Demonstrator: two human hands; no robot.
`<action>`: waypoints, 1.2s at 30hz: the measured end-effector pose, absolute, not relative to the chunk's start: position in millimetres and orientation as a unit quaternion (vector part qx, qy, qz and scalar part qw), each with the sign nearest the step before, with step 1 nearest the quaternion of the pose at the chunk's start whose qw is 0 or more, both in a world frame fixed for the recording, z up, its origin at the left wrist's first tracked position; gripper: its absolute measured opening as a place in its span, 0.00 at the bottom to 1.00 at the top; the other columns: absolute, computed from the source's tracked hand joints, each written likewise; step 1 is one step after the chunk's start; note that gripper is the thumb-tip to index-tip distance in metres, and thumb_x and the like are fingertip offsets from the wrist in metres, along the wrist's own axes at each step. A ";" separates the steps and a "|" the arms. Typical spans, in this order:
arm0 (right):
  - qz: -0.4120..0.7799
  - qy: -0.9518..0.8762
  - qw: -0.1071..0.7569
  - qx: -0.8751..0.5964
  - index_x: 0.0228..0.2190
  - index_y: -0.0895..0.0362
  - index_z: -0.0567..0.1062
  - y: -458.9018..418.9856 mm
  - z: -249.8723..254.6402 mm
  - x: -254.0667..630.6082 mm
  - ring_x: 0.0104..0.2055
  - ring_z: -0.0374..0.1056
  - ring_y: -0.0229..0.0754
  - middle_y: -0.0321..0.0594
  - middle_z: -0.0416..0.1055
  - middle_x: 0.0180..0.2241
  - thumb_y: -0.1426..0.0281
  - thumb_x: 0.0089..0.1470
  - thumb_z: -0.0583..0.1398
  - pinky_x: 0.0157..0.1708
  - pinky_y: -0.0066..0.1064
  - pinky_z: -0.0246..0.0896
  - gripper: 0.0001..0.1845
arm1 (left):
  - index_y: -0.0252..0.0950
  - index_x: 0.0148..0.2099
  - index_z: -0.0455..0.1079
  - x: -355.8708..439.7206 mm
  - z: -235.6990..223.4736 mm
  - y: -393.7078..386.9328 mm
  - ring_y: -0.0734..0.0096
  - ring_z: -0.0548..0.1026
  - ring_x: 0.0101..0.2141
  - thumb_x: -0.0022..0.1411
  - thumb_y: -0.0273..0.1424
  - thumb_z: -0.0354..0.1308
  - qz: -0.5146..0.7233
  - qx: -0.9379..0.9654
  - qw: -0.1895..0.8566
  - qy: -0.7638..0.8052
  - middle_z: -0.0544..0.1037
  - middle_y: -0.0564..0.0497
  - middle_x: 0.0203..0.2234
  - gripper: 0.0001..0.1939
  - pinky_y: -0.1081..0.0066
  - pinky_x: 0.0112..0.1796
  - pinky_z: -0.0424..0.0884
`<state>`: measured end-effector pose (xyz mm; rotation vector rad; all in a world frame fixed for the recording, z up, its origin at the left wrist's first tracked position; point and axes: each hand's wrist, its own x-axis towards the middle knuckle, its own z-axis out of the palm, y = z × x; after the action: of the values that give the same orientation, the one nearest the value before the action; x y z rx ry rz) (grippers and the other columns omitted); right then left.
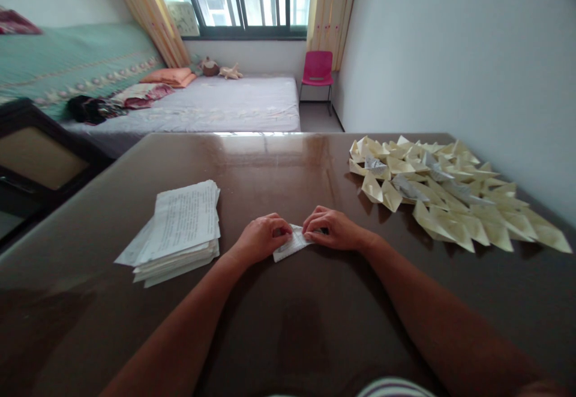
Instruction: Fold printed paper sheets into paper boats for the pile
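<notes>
A small folded piece of printed paper (292, 244) lies on the brown table between my two hands. My left hand (266, 235) has its fingers closed at the left part of the paper. On the paper's right end, my right hand (332, 228) pinches with thumb and bent fingers. The fingers cover part of the folds. Left of my hands sits a stack of printed paper sheets (184, 223), its edges uneven. Many folded paper boats (443, 214), mostly cream and some printed white, crowd the table's right side.
The glossy brown table (279, 172) reaches toward a bed (243, 106) with a pale sheet. A pink chair (317, 70) stands near the window. The white wall (450, 55) runs along the right, and a dark cabinet (40, 163) stands at the left.
</notes>
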<state>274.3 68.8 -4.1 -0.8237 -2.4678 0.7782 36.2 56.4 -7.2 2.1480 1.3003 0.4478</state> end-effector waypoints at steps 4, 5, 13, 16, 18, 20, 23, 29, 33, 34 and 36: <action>0.275 -0.890 0.202 -0.302 0.33 0.52 0.79 68.4 -2.1 273.9 0.39 0.67 0.40 0.36 0.78 0.37 0.63 0.58 0.58 0.43 0.32 0.62 0.10 | 0.43 0.36 0.76 37.8 -9.0 55.7 0.79 0.71 0.26 0.58 0.35 0.58 0.155 0.836 0.234 0.471 0.74 0.55 0.43 0.06 0.75 0.33 0.66; 0.275 -0.891 0.198 -0.302 0.33 0.52 0.79 68.5 -1.8 274.1 0.40 0.67 0.40 0.37 0.77 0.37 0.61 0.56 0.60 0.43 0.32 0.62 0.10 | 0.43 0.36 0.76 37.3 -9.2 56.3 0.79 0.71 0.26 0.59 0.35 0.58 0.156 0.842 0.235 0.460 0.74 0.55 0.45 0.06 0.74 0.35 0.66; 0.263 -0.899 0.191 -0.294 0.34 0.50 0.80 69.2 -5.8 275.0 0.41 0.67 0.41 0.38 0.76 0.39 0.62 0.55 0.61 0.44 0.34 0.61 0.08 | 0.43 0.46 0.73 34.1 -9.8 59.1 0.75 0.73 0.29 0.59 0.35 0.57 0.150 0.853 0.238 0.440 0.75 0.53 0.44 0.12 0.73 0.35 0.67; 0.272 -0.895 0.194 -0.295 0.33 0.51 0.80 68.9 -5.4 273.6 0.40 0.67 0.41 0.38 0.76 0.38 0.61 0.56 0.60 0.44 0.33 0.61 0.10 | 0.44 0.48 0.73 33.4 -11.2 59.2 0.75 0.73 0.31 0.59 0.34 0.58 0.159 0.855 0.240 0.432 0.73 0.52 0.46 0.13 0.73 0.37 0.67; 0.291 -0.882 0.205 -0.309 0.33 0.53 0.79 69.0 -5.5 272.1 0.38 0.68 0.40 0.39 0.76 0.36 0.61 0.58 0.59 0.42 0.32 0.61 0.12 | 0.42 0.49 0.72 33.4 -13.2 59.5 0.75 0.72 0.29 0.57 0.34 0.59 0.164 0.845 0.242 0.448 0.73 0.51 0.44 0.16 0.73 0.35 0.68; 0.296 -0.859 0.228 -0.350 0.34 0.55 0.79 69.3 -7.5 270.5 0.36 0.68 0.39 0.40 0.75 0.34 0.62 0.59 0.57 0.39 0.30 0.62 0.13 | 0.40 0.48 0.71 34.0 -15.1 59.4 0.75 0.72 0.28 0.55 0.35 0.61 0.164 0.832 0.238 0.474 0.73 0.51 0.40 0.17 0.73 0.33 0.67; 0.255 -0.843 0.245 -0.405 0.37 0.53 0.78 69.0 -13.4 268.0 0.37 0.66 0.39 0.40 0.74 0.35 0.64 0.57 0.59 0.39 0.30 0.61 0.09 | 0.40 0.45 0.70 36.1 -16.0 58.2 0.73 0.71 0.28 0.54 0.35 0.62 0.158 0.827 0.225 0.491 0.73 0.52 0.35 0.15 0.73 0.31 0.66; 0.189 -0.891 0.188 -0.366 0.38 0.48 0.80 61.3 -12.7 260.6 0.42 0.64 0.41 0.40 0.72 0.39 0.65 0.58 0.59 0.42 0.32 0.60 0.09 | 0.40 0.43 0.71 39.3 -10.1 55.2 0.73 0.71 0.30 0.58 0.32 0.59 0.163 0.839 0.239 0.462 0.73 0.53 0.34 0.10 0.74 0.32 0.65; 0.182 -0.906 0.173 -0.340 0.38 0.49 0.80 58.9 -0.3 261.4 0.42 0.65 0.43 0.42 0.74 0.39 0.65 0.59 0.58 0.44 0.34 0.60 0.10 | 0.39 0.38 0.75 36.8 -4.4 55.7 0.73 0.72 0.32 0.61 0.30 0.55 0.153 0.859 0.275 0.404 0.73 0.51 0.33 0.07 0.74 0.36 0.65; 0.203 -0.907 0.170 -0.327 0.38 0.49 0.80 59.6 2.5 263.2 0.42 0.66 0.43 0.41 0.74 0.39 0.63 0.58 0.59 0.45 0.34 0.60 0.10 | 0.39 0.37 0.75 35.8 -3.2 56.0 0.73 0.72 0.33 0.62 0.30 0.54 0.149 0.861 0.287 0.393 0.74 0.51 0.33 0.08 0.75 0.37 0.65; 0.254 -0.907 0.158 -0.297 0.39 0.49 0.79 62.1 5.9 267.7 0.43 0.67 0.43 0.39 0.75 0.41 0.58 0.54 0.62 0.45 0.34 0.61 0.13 | 0.39 0.38 0.76 34.1 -1.7 56.7 0.73 0.72 0.33 0.62 0.30 0.54 0.148 0.861 0.306 0.379 0.74 0.51 0.33 0.09 0.75 0.37 0.66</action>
<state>267.7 62.1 5.9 -0.8502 -2.5932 0.7255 34.1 56.7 -1.7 2.2771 1.0027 0.3928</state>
